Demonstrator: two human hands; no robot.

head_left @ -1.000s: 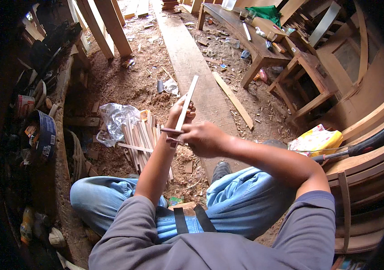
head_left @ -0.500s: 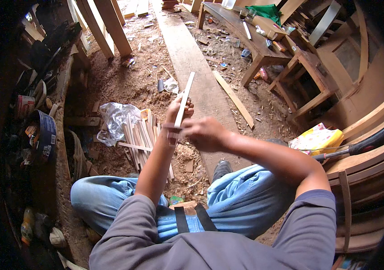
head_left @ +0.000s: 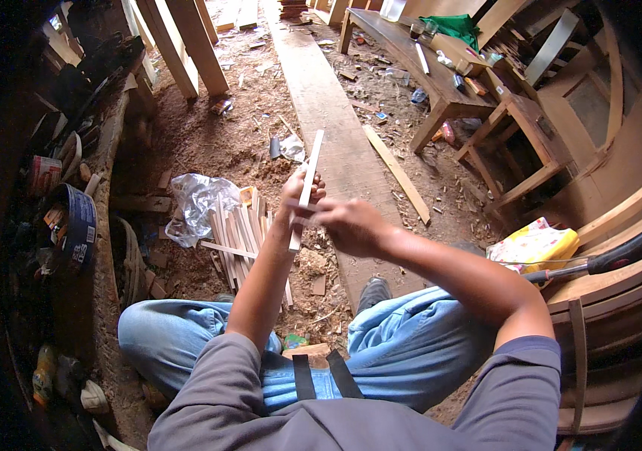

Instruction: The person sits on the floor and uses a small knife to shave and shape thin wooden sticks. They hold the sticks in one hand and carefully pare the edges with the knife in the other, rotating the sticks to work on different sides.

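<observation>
1. One long plank (head_left: 322, 98) runs away over the shaving-strewn floor, the largest thing lying ahead of the person.
2. One wooden table (head_left: 400, 45) stands at its right, with glasses and a green cloth on top.
3. Several pale sticks lie as a loose bundle (head_left: 238, 237) left of the plank, beside crumpled clear plastic (head_left: 200, 199).
4. One dark blue tub (head_left: 80, 218) at far left carries light lettering, sideways on; a red-and-white can (head_left: 44, 174) near it has print too small to read. The yellow package (head_left: 539, 244) at right shows a coloured pattern.
5. Two hands meet over the plank's near part: the left hand (head_left: 295, 188) has its fingers curled round the strip; the right hand (head_left: 351, 225), blurred, seems to pinch the dark piece, though which fingers bear on it I cannot tell.
6. One pale strip (head_left: 315, 154) slants up through the left hand, its lower end by the left forearm.
7. One thin dark piece (head_left: 304, 207) crosses the strip. It sits closer to the left hand than a second ago, so more of the strip's lower end now shows below it.
</observation>
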